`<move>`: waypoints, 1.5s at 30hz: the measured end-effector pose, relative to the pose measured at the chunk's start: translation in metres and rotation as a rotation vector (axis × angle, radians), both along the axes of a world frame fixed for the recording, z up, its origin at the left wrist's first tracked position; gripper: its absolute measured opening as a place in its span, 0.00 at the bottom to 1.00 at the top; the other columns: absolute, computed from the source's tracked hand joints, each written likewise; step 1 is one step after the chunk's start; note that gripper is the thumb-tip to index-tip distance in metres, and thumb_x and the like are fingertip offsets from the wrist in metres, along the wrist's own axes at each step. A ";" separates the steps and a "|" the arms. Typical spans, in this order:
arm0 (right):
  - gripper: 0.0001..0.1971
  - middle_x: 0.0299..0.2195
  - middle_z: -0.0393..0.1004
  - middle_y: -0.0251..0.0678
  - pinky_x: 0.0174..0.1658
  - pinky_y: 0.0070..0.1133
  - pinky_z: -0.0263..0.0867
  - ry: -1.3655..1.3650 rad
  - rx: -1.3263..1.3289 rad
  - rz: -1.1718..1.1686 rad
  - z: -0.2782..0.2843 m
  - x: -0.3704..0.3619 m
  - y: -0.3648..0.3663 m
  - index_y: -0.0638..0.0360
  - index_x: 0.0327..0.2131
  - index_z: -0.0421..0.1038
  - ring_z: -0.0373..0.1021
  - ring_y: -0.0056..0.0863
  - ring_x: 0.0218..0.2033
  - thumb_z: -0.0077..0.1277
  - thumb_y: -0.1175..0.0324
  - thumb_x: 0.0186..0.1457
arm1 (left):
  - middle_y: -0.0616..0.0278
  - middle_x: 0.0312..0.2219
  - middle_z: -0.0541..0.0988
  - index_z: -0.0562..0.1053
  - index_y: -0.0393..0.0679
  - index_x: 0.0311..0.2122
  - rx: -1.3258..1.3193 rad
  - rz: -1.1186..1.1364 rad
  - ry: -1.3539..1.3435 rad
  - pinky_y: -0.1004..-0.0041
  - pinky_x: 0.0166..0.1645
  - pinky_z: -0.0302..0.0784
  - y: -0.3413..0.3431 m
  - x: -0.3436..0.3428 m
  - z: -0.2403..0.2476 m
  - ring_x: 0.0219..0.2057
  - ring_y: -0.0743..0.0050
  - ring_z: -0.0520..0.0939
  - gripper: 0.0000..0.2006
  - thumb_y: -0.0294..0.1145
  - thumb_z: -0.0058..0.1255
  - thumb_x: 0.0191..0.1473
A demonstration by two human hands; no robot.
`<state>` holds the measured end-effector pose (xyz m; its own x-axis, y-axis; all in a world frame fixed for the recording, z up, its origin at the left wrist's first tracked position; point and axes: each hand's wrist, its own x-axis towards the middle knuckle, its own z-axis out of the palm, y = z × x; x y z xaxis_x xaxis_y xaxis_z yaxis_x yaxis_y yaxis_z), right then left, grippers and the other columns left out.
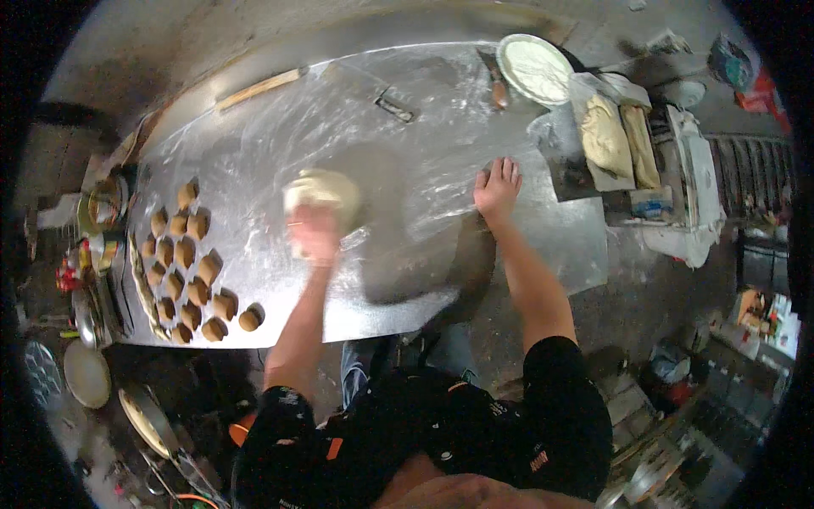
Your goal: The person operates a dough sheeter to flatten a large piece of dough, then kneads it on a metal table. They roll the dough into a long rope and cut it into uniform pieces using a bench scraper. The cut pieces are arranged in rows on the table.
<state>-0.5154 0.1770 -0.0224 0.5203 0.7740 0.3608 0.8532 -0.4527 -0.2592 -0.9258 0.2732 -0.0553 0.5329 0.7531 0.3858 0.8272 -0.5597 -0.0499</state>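
Observation:
A pale lump of dough (pixel 326 188) lies on the floured metal table (pixel 398 246). My left hand (pixel 315 236), smeared by motion, is on the near side of this lump, and its fingers cannot be made out clearly. Over to the right, my right hand (pixel 498 191) rests on the table top with its fingers stretched out, close to a clear plastic sheet (pixel 564 229). Several brown dough balls (pixel 197 292) sit in loose rows at the table's left end. Beside them, along the left edge, runs a thin pale dough strip (pixel 140 280).
At the back stand a wooden stick (pixel 259 89), a small metal tool (pixel 394 107), a wooden-handled tool (pixel 498 92) and a round bowl of white flour (pixel 536 69). Larger dough pieces (pixel 604 140) lie on plastic at the right. Pans (pixel 146 420) stand below the table's left side.

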 end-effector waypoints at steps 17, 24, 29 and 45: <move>0.28 0.45 0.75 0.44 0.54 0.38 0.66 2.075 0.532 0.069 0.052 -0.029 -0.064 0.63 0.48 0.71 0.72 0.40 0.46 0.35 0.46 0.64 | 0.52 0.51 0.70 0.59 0.44 0.63 -1.659 0.289 -1.669 0.70 0.45 0.73 -0.146 0.193 0.113 0.47 0.65 0.74 0.33 0.50 0.53 0.59; 0.29 0.49 0.75 0.42 0.55 0.35 0.65 1.439 -0.439 0.488 0.063 -0.030 0.023 0.52 0.52 0.72 0.71 0.39 0.49 0.40 0.42 0.59 | 0.42 0.59 0.65 0.67 0.45 0.59 -0.517 -0.341 -0.362 0.48 0.62 0.61 -0.139 0.101 0.117 0.59 0.38 0.66 0.34 0.38 0.62 0.44; 0.29 0.54 0.69 0.47 0.53 0.37 0.65 0.477 -0.657 0.614 0.111 -0.117 -0.027 0.60 0.46 0.73 0.67 0.47 0.53 0.45 0.43 0.55 | 0.47 0.46 0.76 0.74 0.42 0.46 -0.477 -0.121 -0.712 0.57 0.54 0.70 -0.128 0.093 0.128 0.48 0.43 0.74 0.17 0.32 0.54 0.49; 0.33 0.59 0.61 0.44 0.67 0.41 0.41 0.184 -0.404 0.910 0.041 -0.152 -0.013 0.52 0.59 0.63 0.54 0.45 0.62 0.53 0.51 0.50 | 0.54 0.49 0.75 0.75 0.54 0.48 -0.658 0.021 -0.281 0.49 0.58 0.64 -0.071 0.159 0.100 0.54 0.51 0.71 0.19 0.46 0.48 0.51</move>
<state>-0.6675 0.1642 0.0185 -0.3075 0.9506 -0.0425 0.8800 0.2671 -0.3929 -0.7668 0.2024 0.0443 0.4624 0.8861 -0.0315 0.7703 -0.3838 0.5092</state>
